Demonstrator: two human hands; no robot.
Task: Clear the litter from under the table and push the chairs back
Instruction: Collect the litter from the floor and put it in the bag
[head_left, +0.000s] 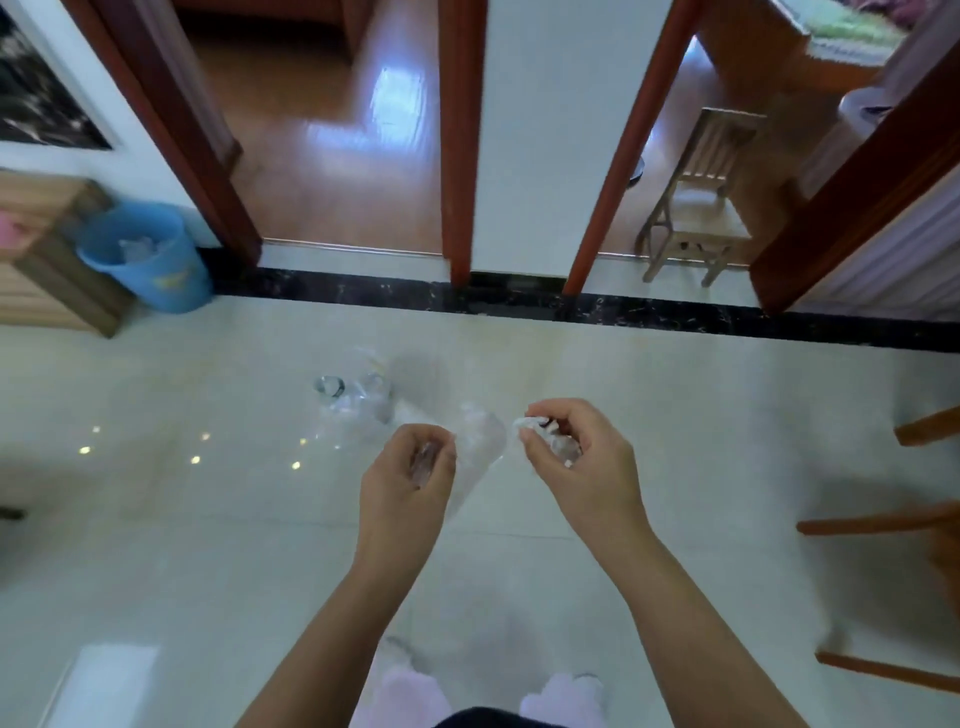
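Observation:
My left hand (410, 478) is closed on a clear plastic bottle (480, 447) that hangs blurred between my two hands. In my right hand (571, 447), fingers pinch crumpled white and clear litter (540, 428). Both hands are held out over the pale tiled floor. More clear plastic litter (358, 400) lies on the tiles ahead and slightly left of my left hand. A blue waste bin (150, 260) holding some clear plastic stands at the far left against the wall. Reddish wooden chair legs (883, 519) show at the right edge.
A wooden cabinet (52, 260) stands left of the bin. Two doorways with dark red frames (460, 145) open onto wooden floors; a small wooden chair (701, 208) sits in the right one. A black stone strip (571, 306) crosses the floor. My pink slippers (405, 696) show below.

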